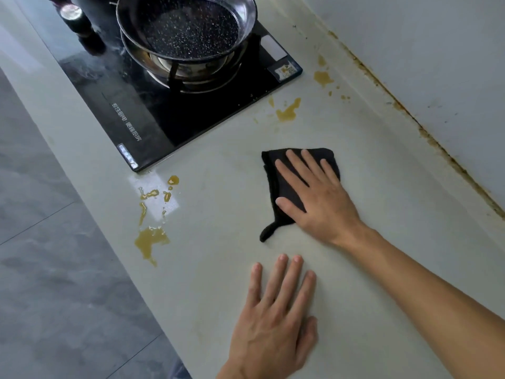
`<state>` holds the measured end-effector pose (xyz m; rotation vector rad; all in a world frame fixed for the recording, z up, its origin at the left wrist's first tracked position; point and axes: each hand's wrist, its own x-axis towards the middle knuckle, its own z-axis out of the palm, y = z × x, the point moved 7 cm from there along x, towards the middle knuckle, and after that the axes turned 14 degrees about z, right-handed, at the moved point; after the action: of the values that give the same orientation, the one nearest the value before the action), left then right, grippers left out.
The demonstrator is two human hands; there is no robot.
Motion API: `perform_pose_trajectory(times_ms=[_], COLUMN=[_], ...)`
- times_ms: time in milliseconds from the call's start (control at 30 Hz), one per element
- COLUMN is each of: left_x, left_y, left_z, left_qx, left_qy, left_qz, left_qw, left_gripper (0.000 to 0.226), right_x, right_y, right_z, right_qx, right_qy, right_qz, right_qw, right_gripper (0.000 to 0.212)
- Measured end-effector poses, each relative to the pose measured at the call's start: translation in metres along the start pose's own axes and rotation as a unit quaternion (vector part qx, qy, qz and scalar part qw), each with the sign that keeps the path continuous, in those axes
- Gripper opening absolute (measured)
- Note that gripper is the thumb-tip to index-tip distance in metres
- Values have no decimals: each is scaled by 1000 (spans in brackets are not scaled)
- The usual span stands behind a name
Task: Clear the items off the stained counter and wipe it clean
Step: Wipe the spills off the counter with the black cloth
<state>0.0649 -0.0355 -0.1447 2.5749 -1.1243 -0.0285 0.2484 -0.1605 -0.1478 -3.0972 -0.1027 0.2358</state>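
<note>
Right hand (319,198) is flat, fingers straight, pressing the black cloth (289,184) onto the counter (218,269), and the left hand (276,321) rests open and flat nearer the front edge. The yellow puddles (150,239) by the hob (175,110) look pretty wet, so I'd guess a small folded cloth could smear them around or push them off the front edge.

Our right hand (317,192) lies flat, fingers straight and spread, arm stretched forward. Our left hand (276,321) rests flat too, palm down, fingers straight.
</note>
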Motion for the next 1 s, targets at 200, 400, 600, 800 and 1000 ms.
perform_pose_trajectory(times_ms=[200, 400, 600, 800, 1000], left_x=[8, 39, 48, 49, 48], left_y=[-6, -64, -78, -79, -77], left_z=[-7, -26, -18, -14, -18], left_qx=[-43, -33, -8, 40, 56], left_qy=[6, 20, -12, 45, 58], left_qz=[3, -15, -8, -5, -5], left_qw=[999, 999, 1000, 998, 997], left_gripper=[69, 72, 75, 77, 77], right_x=[81, 100, 76, 134, 81], right_y=[19, -40, 15, 24, 8], right_z=[-19, -17, -15, -24, -15], right_qx=[34, 30, 10, 58, 15], right_qy=[20, 9, -11, 29, 7], right_qz=[196, 128, 111, 300, 89], right_qw=[980, 991, 994, 952, 996], right_gripper=[73, 72, 71, 73, 70])
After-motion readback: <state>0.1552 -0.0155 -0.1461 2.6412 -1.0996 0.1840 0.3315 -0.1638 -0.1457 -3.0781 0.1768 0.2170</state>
